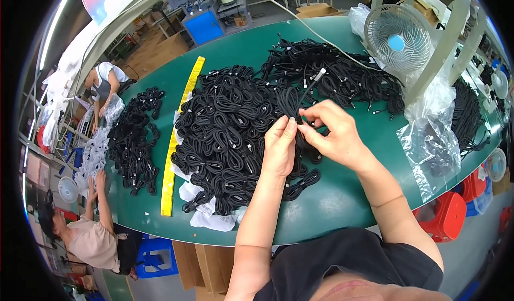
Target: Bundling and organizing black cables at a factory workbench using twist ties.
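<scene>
Over the green table (342,194), both my hands pinch a coiled black cable (289,100) around its middle, its loops standing up above my fingertips. My left hand (279,148) closes thumb and fingers on the bundle from the left. From the right, my right hand (336,135) pinches at the same spot, with a cable end and a pale connector (320,74) rising beyond it. Whatever wraps the bundle's middle is hidden between my fingers. Left of my hands lies a big heap of bundled black cables (227,119). One separate cable bundle (301,185) rests beside my left wrist.
Looser black cables (342,76) pile up at the far side. A yellow strip (182,135) divides the heap from another cable pile (134,140). A white fan (397,38) and clear plastic bags (428,145) stand right. Two people work at the left; red stools (450,215) stand lower right.
</scene>
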Tool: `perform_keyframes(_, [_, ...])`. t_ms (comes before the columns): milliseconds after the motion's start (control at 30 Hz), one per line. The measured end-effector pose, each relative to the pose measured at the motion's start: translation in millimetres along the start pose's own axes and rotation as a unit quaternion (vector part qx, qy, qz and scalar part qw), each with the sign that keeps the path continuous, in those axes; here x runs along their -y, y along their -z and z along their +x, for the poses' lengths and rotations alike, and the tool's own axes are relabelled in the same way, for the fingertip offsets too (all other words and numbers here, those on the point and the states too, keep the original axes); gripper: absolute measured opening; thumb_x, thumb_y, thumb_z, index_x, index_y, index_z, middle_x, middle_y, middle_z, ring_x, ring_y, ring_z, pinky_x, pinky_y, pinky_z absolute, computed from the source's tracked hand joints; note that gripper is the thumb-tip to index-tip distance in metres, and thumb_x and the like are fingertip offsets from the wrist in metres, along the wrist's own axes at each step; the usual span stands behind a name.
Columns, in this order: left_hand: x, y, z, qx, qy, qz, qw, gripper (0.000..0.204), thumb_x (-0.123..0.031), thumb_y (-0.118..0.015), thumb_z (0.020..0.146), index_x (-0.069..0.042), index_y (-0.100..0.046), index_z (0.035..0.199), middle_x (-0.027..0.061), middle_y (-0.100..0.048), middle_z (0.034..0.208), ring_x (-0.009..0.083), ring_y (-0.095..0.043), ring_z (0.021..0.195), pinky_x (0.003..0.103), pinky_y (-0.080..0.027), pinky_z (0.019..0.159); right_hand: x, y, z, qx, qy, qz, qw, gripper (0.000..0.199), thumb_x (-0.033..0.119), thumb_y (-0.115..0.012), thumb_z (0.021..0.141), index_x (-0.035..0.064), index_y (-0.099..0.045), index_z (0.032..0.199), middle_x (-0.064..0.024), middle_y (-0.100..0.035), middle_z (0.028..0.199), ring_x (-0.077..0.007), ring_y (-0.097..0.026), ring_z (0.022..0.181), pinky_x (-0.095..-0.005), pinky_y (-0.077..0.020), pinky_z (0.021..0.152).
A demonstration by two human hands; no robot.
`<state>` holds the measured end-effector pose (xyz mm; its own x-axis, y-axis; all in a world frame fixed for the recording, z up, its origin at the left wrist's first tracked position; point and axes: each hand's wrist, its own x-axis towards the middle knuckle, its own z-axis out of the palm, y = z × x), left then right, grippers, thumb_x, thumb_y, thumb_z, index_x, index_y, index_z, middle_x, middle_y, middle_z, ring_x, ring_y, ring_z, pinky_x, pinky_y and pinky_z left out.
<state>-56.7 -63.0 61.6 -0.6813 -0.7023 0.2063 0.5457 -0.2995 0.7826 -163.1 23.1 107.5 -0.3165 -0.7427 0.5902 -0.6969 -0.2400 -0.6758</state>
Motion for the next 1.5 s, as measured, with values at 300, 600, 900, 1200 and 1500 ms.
perform_keyframes(300, [-14, 6, 1, 0.050, 0.092, -0.057, 0.993, 0.036, -0.026, -0.040, 0.094, 0.003, -0.049, 0.112, 0.0090, -0.056, 0.074, 0.0098, -0.046, 0.043, 0.019, -0.033, 0.034, -11, 13, 9, -0.055, 0.197, -0.284, 0.937, 0.038, 0.013, -0.066, 0.070, 0.0062, -0.056, 0.106, -0.0053, -0.055, 0.089, -0.0201, -0.052, 0.087, -0.0416, -0.0330, 0.087])
perform_keyframes(600, [-21, 11, 2, 0.055, 0.096, -0.025, 0.994, 0.031, -0.020, -0.047, 0.091, 0.003, -0.051, 0.111, 0.0129, -0.059, 0.079, 0.0090, -0.046, 0.042, 0.017, -0.034, 0.035, -10, 28, 12, -0.024, 0.243, -0.306, 0.920, 0.017, 0.012, -0.067, 0.070, 0.0077, -0.058, 0.084, -0.0018, -0.050, 0.075, -0.0179, -0.051, 0.074, -0.0425, -0.0329, 0.091])
perform_keyframes(900, [-18, 10, 1, 0.036, 0.141, 0.032, 0.989, 0.024, -0.012, -0.054, 0.086, 0.002, -0.056, 0.105, 0.0124, -0.061, 0.074, 0.0108, -0.050, 0.044, 0.019, -0.036, 0.036, -15, 14, 8, 0.025, 0.256, -0.318, 0.912, 0.013, 0.012, -0.065, 0.067, 0.0076, -0.056, 0.076, -0.0031, -0.049, 0.077, -0.0196, -0.050, 0.080, -0.0438, -0.0325, 0.091])
perform_keyframes(1200, [-23, 18, 4, -0.005, 0.123, 0.029, 0.992, 0.023, -0.013, -0.055, 0.085, 0.002, -0.057, 0.104, 0.0154, -0.063, 0.077, 0.0126, -0.056, 0.049, 0.020, -0.041, 0.039, -20, 15, 11, -0.001, 0.244, -0.335, 0.910, 0.013, 0.012, -0.065, 0.068, 0.0075, -0.056, 0.076, -0.0035, -0.050, 0.079, -0.0197, -0.051, 0.084, -0.0458, -0.0325, 0.090])
perform_keyframes(1500, [-26, 19, 3, 0.019, 0.147, 0.068, 0.987, 0.023, -0.016, -0.059, 0.084, 0.000, -0.060, 0.102, 0.0124, -0.065, 0.077, 0.0112, -0.056, 0.050, 0.019, -0.042, 0.044, -18, 6, 10, -0.004, 0.271, -0.294, 0.916, 0.020, 0.014, -0.065, 0.063, 0.0084, -0.055, 0.078, -0.0024, -0.051, 0.083, -0.0213, -0.050, 0.090, -0.0463, -0.0300, 0.092])
